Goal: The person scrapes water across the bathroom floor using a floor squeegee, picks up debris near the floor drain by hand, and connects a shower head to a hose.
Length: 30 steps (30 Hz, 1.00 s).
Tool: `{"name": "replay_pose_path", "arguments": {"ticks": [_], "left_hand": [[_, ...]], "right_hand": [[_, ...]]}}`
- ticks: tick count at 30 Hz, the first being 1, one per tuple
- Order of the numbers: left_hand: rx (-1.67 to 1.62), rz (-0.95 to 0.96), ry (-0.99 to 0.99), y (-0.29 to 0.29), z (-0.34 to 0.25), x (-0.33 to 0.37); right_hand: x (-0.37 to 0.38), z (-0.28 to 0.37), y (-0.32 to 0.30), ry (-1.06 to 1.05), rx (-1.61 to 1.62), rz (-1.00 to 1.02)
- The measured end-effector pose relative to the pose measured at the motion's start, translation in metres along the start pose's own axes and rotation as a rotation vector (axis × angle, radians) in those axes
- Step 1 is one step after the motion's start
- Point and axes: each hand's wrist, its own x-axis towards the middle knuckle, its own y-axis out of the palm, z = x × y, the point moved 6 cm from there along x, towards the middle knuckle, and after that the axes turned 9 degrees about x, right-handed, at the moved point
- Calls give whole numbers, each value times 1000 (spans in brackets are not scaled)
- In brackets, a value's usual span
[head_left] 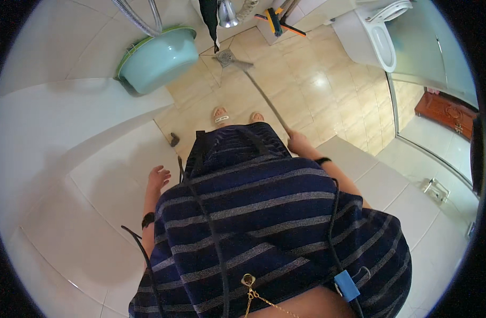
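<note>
My right hand (pixel 298 144) is closed around the upper end of a long-handled floor tool (pixel 265 97). Its thin pole slants forward and left to a small greyish head, blurred, whose exact kind I cannot make out. That head rests on the tiles beside a square floor drain (pixel 225 57). My left hand (pixel 160 176) hangs at my left side with its fingers apart, holding nothing. A small dark object (pixel 174 139) lies on the floor ahead of it.
A pale blue basin (pixel 161 61) leans by the left wall under a metal hose (pixel 131 18). Brushes with orange and yellow parts (pixel 277 22) stand near the back. At the right are a white toilet (pixel 367 40), a glass partition (pixel 439 74) and a reddish wooden cabinet (pixel 445 114).
</note>
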Motion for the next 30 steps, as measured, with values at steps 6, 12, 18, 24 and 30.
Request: {"name": "replay_pose_path", "arguments": {"ticks": [6,12,18,24,30], "left_hand": [[7,-57,223,-7,-45,-3],[-90,54,129,9,-31,-3],[310,148,81,4,-18,-7],[27,27,213,-13,-52,17],[258,142,813,52,-214,-21]], "right_hand": [[-44,23,-33,187,-165,180],[-75,-13,-21,237,-223,264],[-40,35,-48,178,-145,130],[-72,10,-42,146,-67,152],[-77,73,-120,300,948,297]]}}
